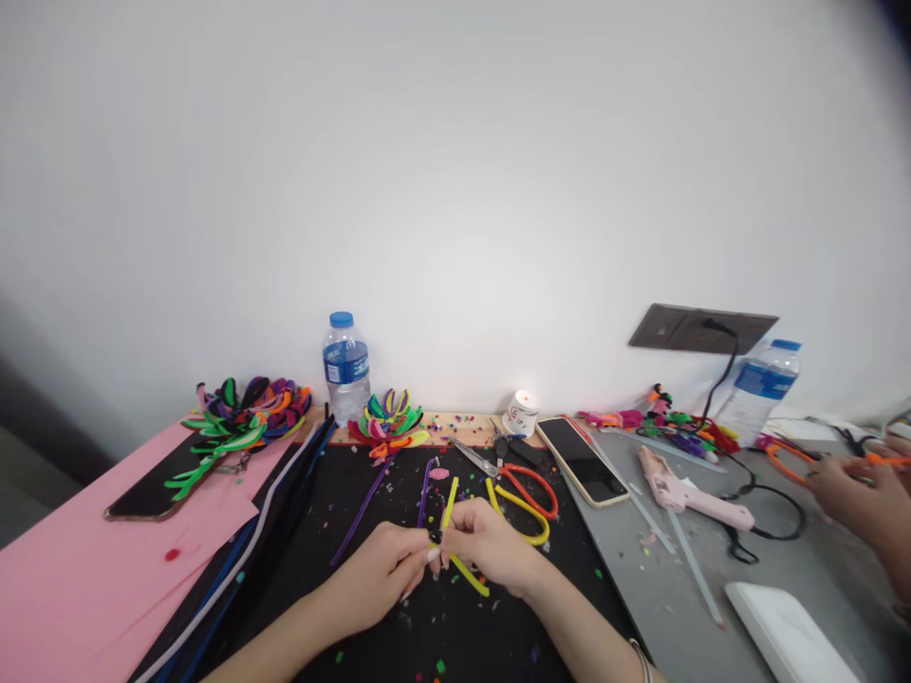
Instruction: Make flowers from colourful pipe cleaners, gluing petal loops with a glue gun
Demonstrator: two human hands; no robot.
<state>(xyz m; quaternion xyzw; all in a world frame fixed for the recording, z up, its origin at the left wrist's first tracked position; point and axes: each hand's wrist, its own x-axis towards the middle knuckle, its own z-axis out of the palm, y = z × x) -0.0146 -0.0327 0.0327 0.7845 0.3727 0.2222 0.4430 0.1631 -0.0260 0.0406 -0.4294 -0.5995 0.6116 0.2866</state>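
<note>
Above the black mat (299,579), my left hand (388,569) and my right hand (491,545) meet fingertip to fingertip. Between them is a yellow pipe cleaner (470,576), its ends sticking out above and below my right fingers. A small black piece (435,537) shows at the pinch; its kind is unclear. Both hands are closed, and the fingers partly hide what they grip. Just beyond them lie purple pipe cleaners (364,512), a pink oval piece (440,473), scissors (527,489) with red and yellow handles, and a yellow bent strip (530,531).
Water bottles (346,375) stand by the wall, near colourful pipe-cleaner bundles (260,408). Rightward are a white roll (521,415), a phone (582,462), a pink glue gun (694,493) and a white case (779,631). Another person's hand (858,493) works at far right. Pink paper (92,569) lies left.
</note>
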